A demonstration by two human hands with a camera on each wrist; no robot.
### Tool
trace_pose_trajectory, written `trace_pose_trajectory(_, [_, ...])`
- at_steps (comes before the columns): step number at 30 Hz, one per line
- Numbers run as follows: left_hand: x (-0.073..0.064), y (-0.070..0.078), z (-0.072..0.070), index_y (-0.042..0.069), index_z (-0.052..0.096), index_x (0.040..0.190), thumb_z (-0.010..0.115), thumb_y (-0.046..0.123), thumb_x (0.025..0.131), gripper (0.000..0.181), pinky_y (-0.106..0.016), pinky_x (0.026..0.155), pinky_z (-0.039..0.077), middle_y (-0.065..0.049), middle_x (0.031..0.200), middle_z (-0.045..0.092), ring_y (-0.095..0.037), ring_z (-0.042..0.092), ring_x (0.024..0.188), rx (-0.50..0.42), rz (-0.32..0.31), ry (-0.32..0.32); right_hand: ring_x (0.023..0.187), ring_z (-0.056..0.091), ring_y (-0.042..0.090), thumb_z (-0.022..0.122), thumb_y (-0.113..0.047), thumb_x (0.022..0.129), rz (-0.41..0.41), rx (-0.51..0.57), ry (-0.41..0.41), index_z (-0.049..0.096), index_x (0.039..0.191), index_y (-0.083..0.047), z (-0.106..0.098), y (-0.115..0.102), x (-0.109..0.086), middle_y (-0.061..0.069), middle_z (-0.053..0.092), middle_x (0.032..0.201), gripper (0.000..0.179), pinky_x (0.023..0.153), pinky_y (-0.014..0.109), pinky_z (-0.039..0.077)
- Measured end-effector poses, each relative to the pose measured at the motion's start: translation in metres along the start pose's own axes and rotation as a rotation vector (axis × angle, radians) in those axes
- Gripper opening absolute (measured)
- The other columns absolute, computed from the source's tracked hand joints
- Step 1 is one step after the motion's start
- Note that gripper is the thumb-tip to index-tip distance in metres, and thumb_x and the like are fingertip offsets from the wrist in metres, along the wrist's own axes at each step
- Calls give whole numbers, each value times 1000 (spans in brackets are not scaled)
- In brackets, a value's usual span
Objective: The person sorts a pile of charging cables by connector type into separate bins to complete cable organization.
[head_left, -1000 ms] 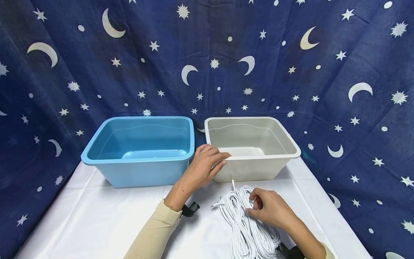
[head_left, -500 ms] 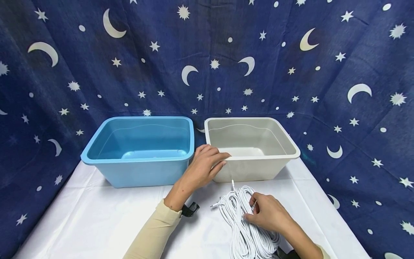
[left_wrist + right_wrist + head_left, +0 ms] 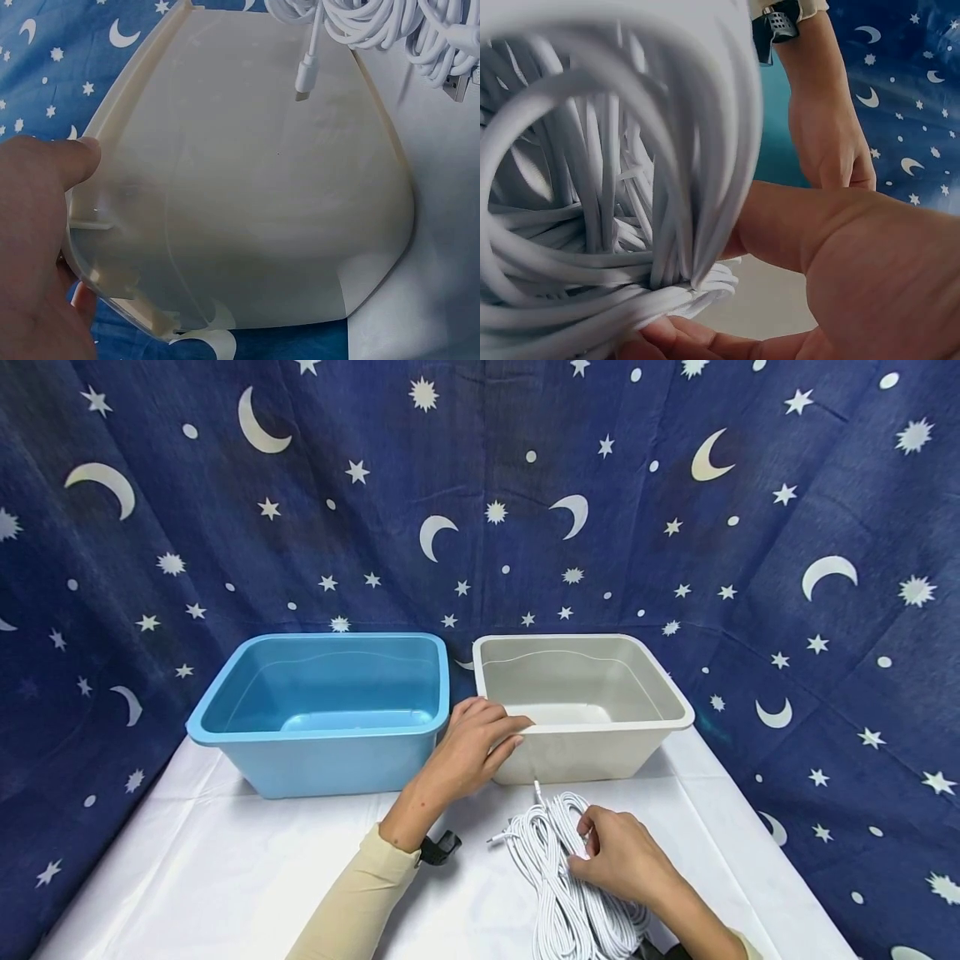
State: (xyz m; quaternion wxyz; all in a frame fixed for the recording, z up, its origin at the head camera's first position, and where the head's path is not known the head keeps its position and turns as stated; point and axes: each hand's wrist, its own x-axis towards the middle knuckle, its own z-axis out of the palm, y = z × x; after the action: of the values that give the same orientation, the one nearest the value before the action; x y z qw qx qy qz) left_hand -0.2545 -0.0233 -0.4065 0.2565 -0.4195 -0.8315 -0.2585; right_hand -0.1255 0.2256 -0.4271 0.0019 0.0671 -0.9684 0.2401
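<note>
My left hand [image 3: 472, 743] grips the near left corner of the light grey plastic bin [image 3: 592, 752], thumb on the rim in the left wrist view. A thick bundle of coiled white charging cable [image 3: 558, 881] is in front of that bin. My right hand [image 3: 626, 860] pinches the bundle from its right side. In the right wrist view the thumb is behind the loops [image 3: 705, 150] and the fingertips [image 3: 660, 330] show below them. A small plug [image 3: 304, 75] hangs in front of the bin wall, and a metal USB plug [image 3: 456, 86] shows farther right in the left wrist view.
A blue plastic bin [image 3: 322, 764] stands to the left of the grey one. Both are on a white-covered table [image 3: 247, 860]. A dark blue curtain [image 3: 487, 468] with moons and stars hangs close behind and along both sides.
My right hand has lowered slightly, its fingers still at the cable bundle. The left hand keeps its place on the grey bin's corner. The head view has shifted very slightly.
</note>
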Motion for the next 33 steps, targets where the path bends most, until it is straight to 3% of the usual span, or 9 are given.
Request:
trace_pose_trajectory(17, [0,1,0,23,74,132,57,28,112,28,-47,115,34,8,99,65,-16,58,107,5,3,-2,59,45,2,80,-9,73,-82,24,63,68,103,-17,-16,-2,-4,-13,53,69,33,61,26,41])
trace_pose_trajectory(33, [-1,0,0,23,74,131,58,26,111,27,-48,115,35,7,99,64,-17,58,106,-5,10,9,71,55,4,75,-3,66,-226,34,263,69,94,-26,-34,-3,-4,-17,60,78,37,67,26,46])
